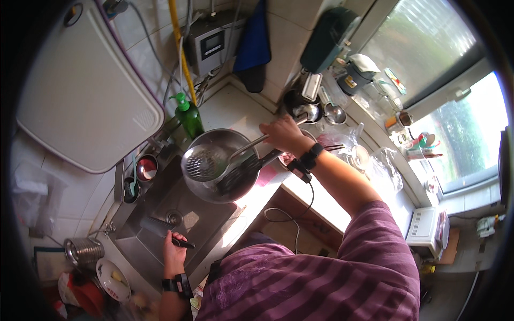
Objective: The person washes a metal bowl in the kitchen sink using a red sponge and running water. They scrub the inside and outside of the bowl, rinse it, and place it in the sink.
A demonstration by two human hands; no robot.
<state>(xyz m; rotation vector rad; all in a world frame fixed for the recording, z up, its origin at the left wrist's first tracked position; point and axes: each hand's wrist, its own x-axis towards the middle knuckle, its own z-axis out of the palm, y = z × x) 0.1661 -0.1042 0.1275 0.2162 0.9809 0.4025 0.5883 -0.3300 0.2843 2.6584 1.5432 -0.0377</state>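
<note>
My right hand (286, 134) is closed round the long metal handle of a skimmer (201, 162). The skimmer's perforated bowl is over the inside of a wide steel frying pan (227, 195). This pan stands at the far edge of the sink, its black handle (270, 157) pointing toward my right forearm. Low over the sink (206, 235), my left hand (174, 250) grips a black-handled kitchen knife (155, 226). Its broad grey blade points toward the drain; the blade's outline is partly blurred.
Behind the pan stands a green pump bottle (190, 119). A dark pot (294, 101) and a ladle (335, 113) sit at the far right corner, near plastic bags (383, 168). Left of the sink are a steel strainer pot (84, 250) and a plate (113, 278). A cable hangs from my right wrist.
</note>
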